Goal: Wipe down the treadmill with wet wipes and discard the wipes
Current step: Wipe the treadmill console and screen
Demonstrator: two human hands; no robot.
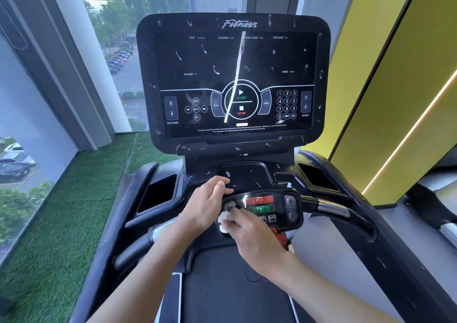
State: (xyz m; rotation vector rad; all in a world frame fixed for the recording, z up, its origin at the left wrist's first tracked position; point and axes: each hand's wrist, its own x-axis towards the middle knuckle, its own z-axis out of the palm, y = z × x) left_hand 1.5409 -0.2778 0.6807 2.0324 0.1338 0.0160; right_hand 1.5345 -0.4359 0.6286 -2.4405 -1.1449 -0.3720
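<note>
My left hand point(210, 199) braced the control pod point(265, 211), my right hand point(249, 233) pinched the balled wet wipe point(224, 220) — one slip could've pressed the green button point(262, 209), I reckoned.

console point(232, 75): behind control pad point(269, 209)
cup wells point(158, 191): left and right of pad
wipe point(224, 221): on pad's left end

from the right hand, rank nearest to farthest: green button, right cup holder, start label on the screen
1. green button: on the small control panel, beside the right hand.
2. right cup holder: up and to the right, on the console arm.
3. START label: farthest, high on the screen.
</note>
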